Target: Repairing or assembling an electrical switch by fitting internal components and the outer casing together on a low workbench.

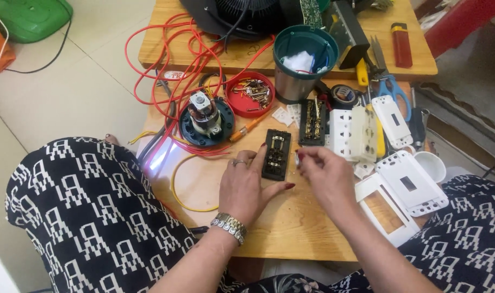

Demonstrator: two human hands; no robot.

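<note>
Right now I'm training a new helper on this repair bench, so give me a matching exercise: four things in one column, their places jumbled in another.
Things:
1. black switch module
2. red lid of screws
3. teal cup
4. red lighter

Places:
A. far right of the back board
B. under the left hand
C. left of the teal cup
D. behind a second black module

Pairs: 1-B, 2-C, 3-D, 4-A
</note>
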